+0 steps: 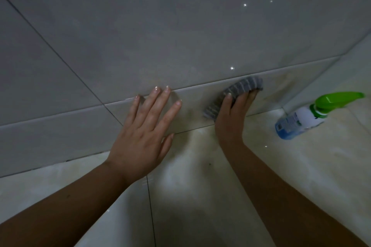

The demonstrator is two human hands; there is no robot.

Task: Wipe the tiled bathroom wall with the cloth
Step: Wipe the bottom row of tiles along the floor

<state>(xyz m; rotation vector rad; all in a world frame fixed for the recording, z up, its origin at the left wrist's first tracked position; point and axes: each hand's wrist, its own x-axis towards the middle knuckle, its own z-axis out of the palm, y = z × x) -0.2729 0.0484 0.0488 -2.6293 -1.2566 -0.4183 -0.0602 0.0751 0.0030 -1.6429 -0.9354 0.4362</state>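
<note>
The right grip (233,115) clutched the striped cloth (239,88), pressed to the wall (160,36) just beyond its fingers. The left grip (144,132) lay flat, fingers straight, alongside. The cloth looked soft, light and limp, best held wadded.

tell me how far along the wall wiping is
Under way. The spray bottle lies on the floor, out of both hands. The right hand holds the cloth against the lowest wall tiles, while the left hand rests flat beside it. How much of the big tiles above is wiped, one picture cannot show.
</note>
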